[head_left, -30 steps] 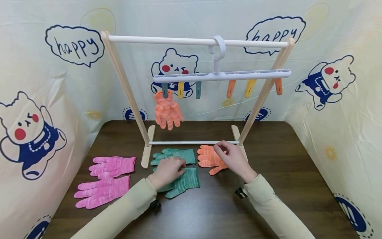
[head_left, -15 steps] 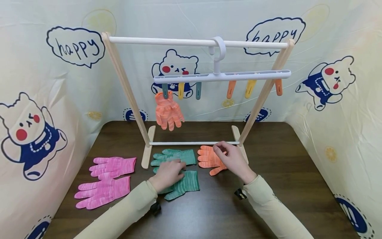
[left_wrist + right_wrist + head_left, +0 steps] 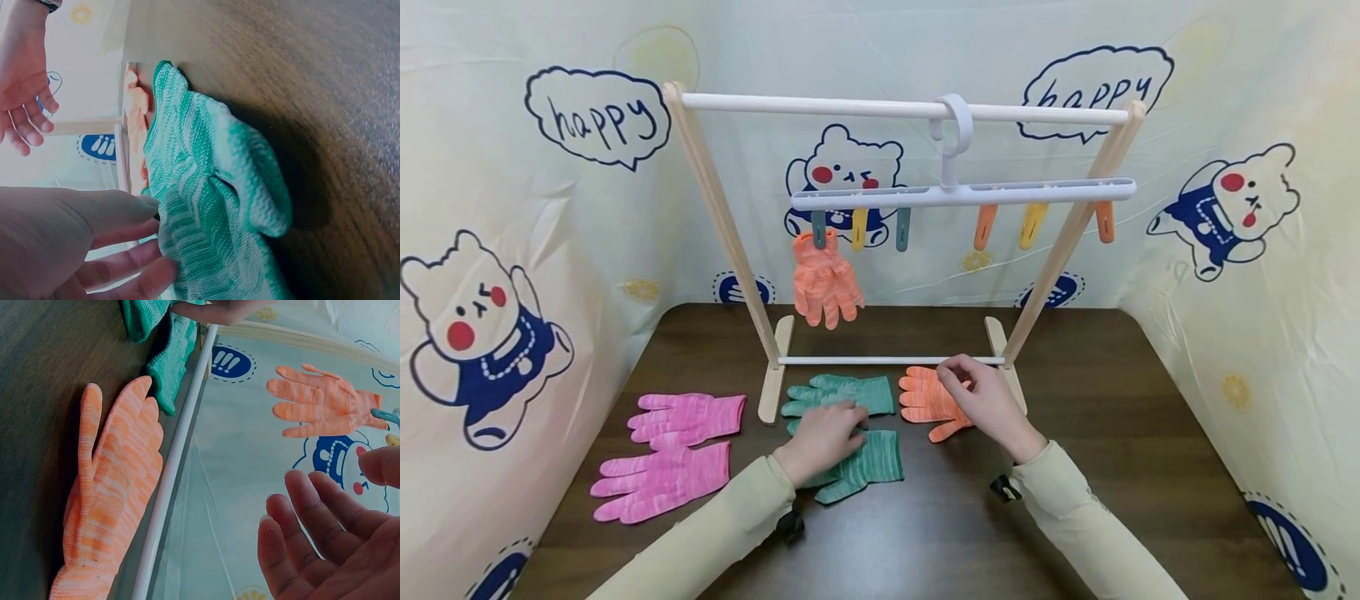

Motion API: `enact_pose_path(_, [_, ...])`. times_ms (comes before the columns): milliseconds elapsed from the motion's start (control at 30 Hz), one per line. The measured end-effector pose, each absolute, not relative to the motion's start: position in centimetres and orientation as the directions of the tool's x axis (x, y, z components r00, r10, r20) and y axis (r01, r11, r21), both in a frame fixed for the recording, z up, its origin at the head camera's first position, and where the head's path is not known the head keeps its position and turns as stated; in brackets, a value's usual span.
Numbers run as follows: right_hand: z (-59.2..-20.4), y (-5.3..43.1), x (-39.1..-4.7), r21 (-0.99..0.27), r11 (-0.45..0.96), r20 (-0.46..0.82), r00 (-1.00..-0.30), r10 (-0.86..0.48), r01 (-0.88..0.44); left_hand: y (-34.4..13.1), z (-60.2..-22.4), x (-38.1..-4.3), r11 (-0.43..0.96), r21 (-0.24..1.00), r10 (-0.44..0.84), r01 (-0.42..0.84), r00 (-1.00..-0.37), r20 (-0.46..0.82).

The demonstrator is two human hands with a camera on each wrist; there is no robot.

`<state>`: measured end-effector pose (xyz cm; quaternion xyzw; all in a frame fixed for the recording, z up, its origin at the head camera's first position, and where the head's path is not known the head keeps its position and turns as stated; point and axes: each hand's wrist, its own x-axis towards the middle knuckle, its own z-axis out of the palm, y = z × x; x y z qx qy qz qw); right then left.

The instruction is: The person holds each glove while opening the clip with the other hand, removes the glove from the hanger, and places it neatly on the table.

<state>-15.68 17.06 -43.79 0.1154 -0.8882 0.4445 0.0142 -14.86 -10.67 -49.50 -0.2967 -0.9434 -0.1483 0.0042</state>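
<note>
Two green gloves [image 3: 868, 393] lie one before the other on the table. My left hand [image 3: 824, 435] is palm down over them, and its thumb and relaxed fingers [image 3: 134, 284] touch the ribbed fabric of the nearer green glove [image 3: 194, 150]. My right hand [image 3: 987, 398] hovers over an orange glove [image 3: 112, 494] that lies flat; its fingers [image 3: 325, 512] are loosely bent, with nothing between them. A second orange glove [image 3: 827, 287] hangs by its cuff from a teal clip [image 3: 818, 229] at the left of a white hanger [image 3: 887, 197].
Two pink gloves [image 3: 666, 479] lie at the left. A wooden-sided rack [image 3: 1052, 242] with a white top bar [image 3: 820, 106] carries the hanger, which also bears several other clips. The rack's low white crossbar [image 3: 850, 361] runs behind the green gloves. Printed curtains surround the table [image 3: 925, 533].
The nearer green glove has shifted slightly toward the front of the table under my left hand. My right hand has stayed almost still over the orange glove.
</note>
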Motion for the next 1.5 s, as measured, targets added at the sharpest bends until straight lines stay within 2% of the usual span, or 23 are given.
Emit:
enact_pose_path(333, [-43.6, 16.7, -15.6, -0.79, 0.569, 0.135, -0.97, -0.203, -0.229, -11.0, -49.2, -15.0, 0.764, 0.3, 0.552, 0.572, -0.819, 0.156])
enact_pose_path(733, [-43.4, 16.1, -15.9, -0.797, 0.546, 0.163, -0.962, -0.219, -0.259, -11.5, -48.1, -15.3, 0.789, 0.326, 0.494, 0.52, -0.853, 0.167])
enact_pose_path(1233, [-41.8, 14.9, -16.2, -0.787, 0.535, 0.211, -0.949, -0.236, -0.308, -13.3, -46.6, -16.0, 0.782, 0.359, 0.381, 0.51, -0.846, 0.374])
enact_pose_path(1500, [-40.6, 13.9, -16.5, -0.771, 0.532, 0.249, -0.935, -0.253, -0.35, -14.3, -45.4, -16.4, 0.781, 0.407, 0.315, 0.473, -0.862, 0.396])
